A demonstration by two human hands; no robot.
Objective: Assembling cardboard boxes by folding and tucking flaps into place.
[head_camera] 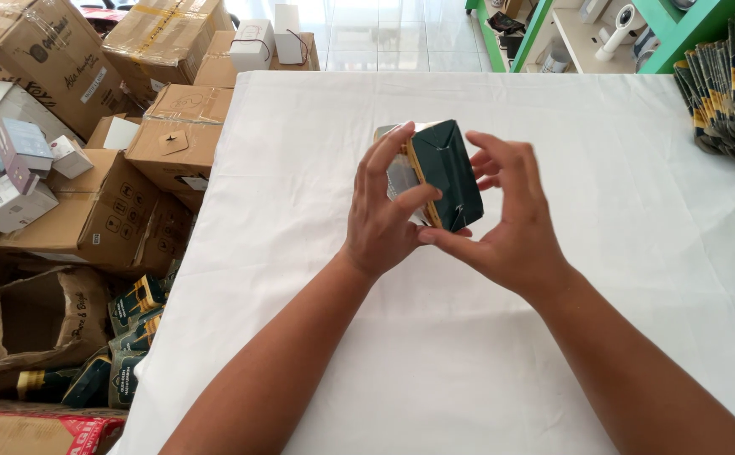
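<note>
Head view: pouch stack (730, 84) far right.

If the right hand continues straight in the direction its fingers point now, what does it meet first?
Most likely the dark green pouch: the right hand points up-left, its fingers already around it. The left hand holds the far side.

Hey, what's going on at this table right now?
A person holds a dark green pouch above a white-covered table, the left hand gripping one side and the right hand cupping the other. A stack of similar flat pouches sits at the table's right edge. Cardboard boxes crowd the floor to the left.
</note>
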